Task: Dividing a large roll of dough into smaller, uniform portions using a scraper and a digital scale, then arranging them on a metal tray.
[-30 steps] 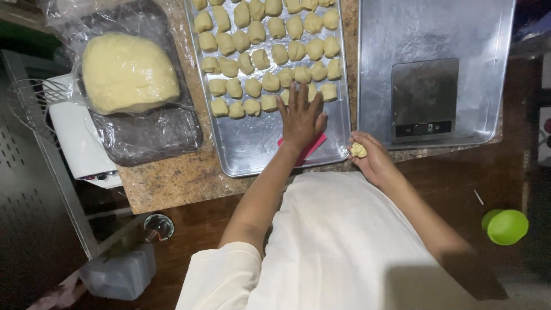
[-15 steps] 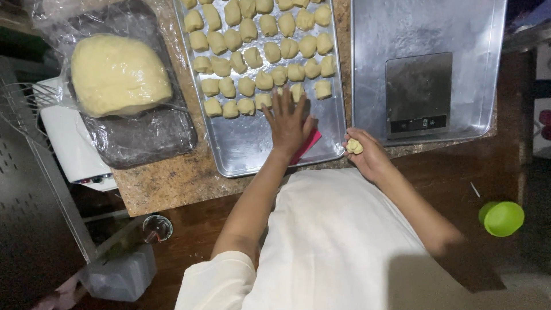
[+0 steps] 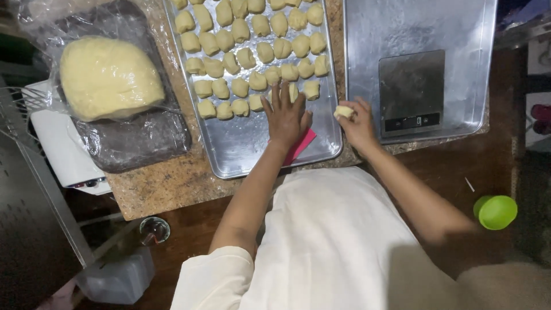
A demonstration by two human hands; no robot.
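My left hand (image 3: 286, 115) lies flat with fingers spread on a metal baking tray (image 3: 241, 146), over a pink scraper (image 3: 302, 144) and touching the nearest row of small dough pieces (image 3: 241, 57). My right hand (image 3: 359, 120) pinches one small dough piece (image 3: 343, 112) at the tray's right edge. Several rows of shaped dough pieces fill the far part of the tray.
A second metal tray (image 3: 459, 34) at the right holds a dark digital scale (image 3: 411, 89). A big lump of dough (image 3: 109, 77) sits under clear plastic at the left, beside a white appliance (image 3: 60, 149). A green cup (image 3: 496, 211) stands low at the right.
My left hand has slid further up the tray to the dough rows. My right hand has lifted its dough piece towards the tray's right edge.
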